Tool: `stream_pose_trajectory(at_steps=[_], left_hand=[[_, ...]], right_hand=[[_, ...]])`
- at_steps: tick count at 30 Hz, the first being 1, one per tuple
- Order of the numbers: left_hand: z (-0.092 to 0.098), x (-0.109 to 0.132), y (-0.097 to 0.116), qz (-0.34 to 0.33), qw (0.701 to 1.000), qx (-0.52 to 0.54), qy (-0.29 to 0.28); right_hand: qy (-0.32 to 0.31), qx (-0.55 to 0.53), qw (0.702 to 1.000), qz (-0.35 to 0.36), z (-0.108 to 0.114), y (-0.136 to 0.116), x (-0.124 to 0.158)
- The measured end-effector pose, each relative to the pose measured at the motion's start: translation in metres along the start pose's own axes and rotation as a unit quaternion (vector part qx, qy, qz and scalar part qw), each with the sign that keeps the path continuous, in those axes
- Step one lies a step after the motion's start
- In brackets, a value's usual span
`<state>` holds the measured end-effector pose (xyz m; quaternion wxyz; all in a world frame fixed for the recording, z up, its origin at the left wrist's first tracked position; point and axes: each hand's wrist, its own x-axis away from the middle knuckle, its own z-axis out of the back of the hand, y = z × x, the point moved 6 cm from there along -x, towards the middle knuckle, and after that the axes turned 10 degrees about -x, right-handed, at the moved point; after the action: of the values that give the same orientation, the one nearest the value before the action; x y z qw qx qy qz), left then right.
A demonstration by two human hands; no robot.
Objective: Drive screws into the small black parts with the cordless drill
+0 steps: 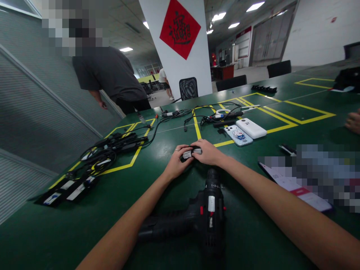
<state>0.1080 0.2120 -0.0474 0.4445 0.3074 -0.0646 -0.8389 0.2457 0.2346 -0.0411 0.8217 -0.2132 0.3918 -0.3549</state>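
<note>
Both my hands meet over the green table. My left hand [178, 163] is closed round the left end of a small black object with a silver-grey face [187, 154]. At its other end my right hand [208, 153] is closed on it too, with fingertips close to those of the left. The fingers cover much of this object, so I cannot tell its exact kind. Nearer to me, between my forearms, a black cordless drill [210, 221] lies on its side, its chuck facing my hands and its handle partly behind my left forearm.
Bundled black cables [112, 148] lie on the left, more cables [216, 117] beyond my hands. A phone [238, 135] and a white power bank [251, 128] sit to the right. A clipboard [298, 187] lies near my right forearm. One person [109, 75] stands at the left; another person's hand [353, 122] shows at right.
</note>
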Motion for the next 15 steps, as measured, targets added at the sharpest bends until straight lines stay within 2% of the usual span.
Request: stream_pose_trajectory(at_steps=[4,7,9,11,12,14,15], left_hand=[[0.012,-0.003,0.002,0.018,1.000,-0.011,0.004],[0.039,-0.004,0.014,0.037,0.999,-0.026,0.008],[0.059,0.001,0.034,0.038,0.999,-0.028,-0.016],[0.073,0.017,0.064,0.022,0.996,-0.021,-0.088],[0.075,0.030,0.080,0.011,0.989,-0.018,-0.148],[0.066,0.066,0.109,0.009,0.948,-0.036,-0.316],[0.062,0.084,0.120,0.016,0.930,-0.043,-0.364]], right_hand=[[0.003,-0.016,1.000,-0.010,0.002,0.001,0.001],[0.002,-0.027,0.999,-0.017,0.003,0.002,0.001],[0.004,-0.034,0.999,-0.025,0.005,0.003,0.001],[0.008,-0.038,0.999,-0.029,0.006,0.004,0.001],[0.012,-0.038,0.999,-0.032,0.007,0.005,0.001],[0.020,-0.038,0.998,-0.039,0.009,0.007,0.001],[0.025,-0.040,0.998,-0.044,0.009,0.009,0.002]])
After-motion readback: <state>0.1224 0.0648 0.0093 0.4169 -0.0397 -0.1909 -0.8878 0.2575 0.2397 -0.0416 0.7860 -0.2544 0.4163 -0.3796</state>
